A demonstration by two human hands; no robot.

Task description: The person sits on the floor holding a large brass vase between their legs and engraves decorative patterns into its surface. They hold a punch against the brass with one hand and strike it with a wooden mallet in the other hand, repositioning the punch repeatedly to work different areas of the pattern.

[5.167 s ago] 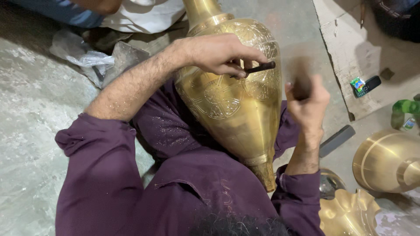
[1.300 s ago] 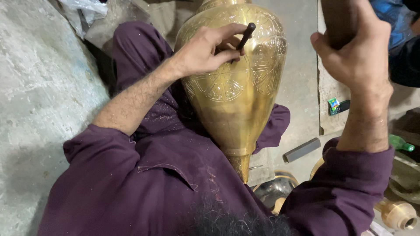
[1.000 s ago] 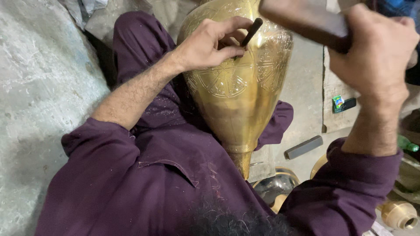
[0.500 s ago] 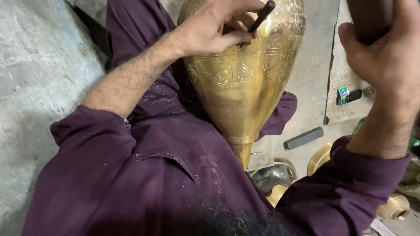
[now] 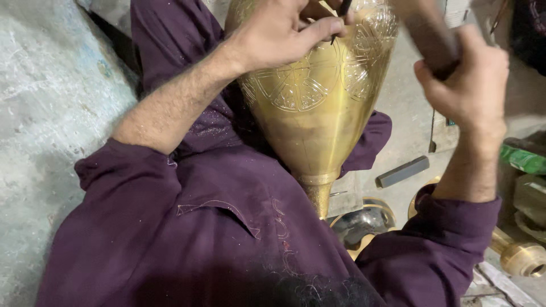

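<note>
L hand (image 5: 278,34) is closed, pinching a thin dark punch (image 5: 343,8) betw. thumb & fingers, its tip pressed to the upper wall of the brass vase (image 5: 318,102). Only the lower bit of the punch shows; the rest runs off the top edge. R hand (image 5: 463,79) is closed round a thick brownish handle (image 5: 426,34), prob. a mallet, though it's motion-blurred & the head is out of view, so can't say for sure. It's raised up & to the R of the punch, apart from it.

The vase lies tilted across the person's lap w/ its narrow neck pointing down toward the body, the wide engraved belly up under the L hand. A round spoked motif & scroll bands show on the belly; the lower cone is still plain. Purple sleeves & tunic fill the foreground.

Further out: a dark flat bar (image 5: 402,171) on the concrete floor (image 5: 51,113) to the R, a shiny bowl-like piece (image 5: 364,222) just below the vase neck, a brass fitting (image 5: 520,258) at the lower R, something green (image 5: 526,159) at the R edge.

Risks, as I judge it: the L fingers sit right by the punch top, so an off-line blow could hit them. The vase is only braced by lap & hand; if it rolls, the tip could skid & scar the finished pattern. Too hard a blow may dent the thin wall.
</note>
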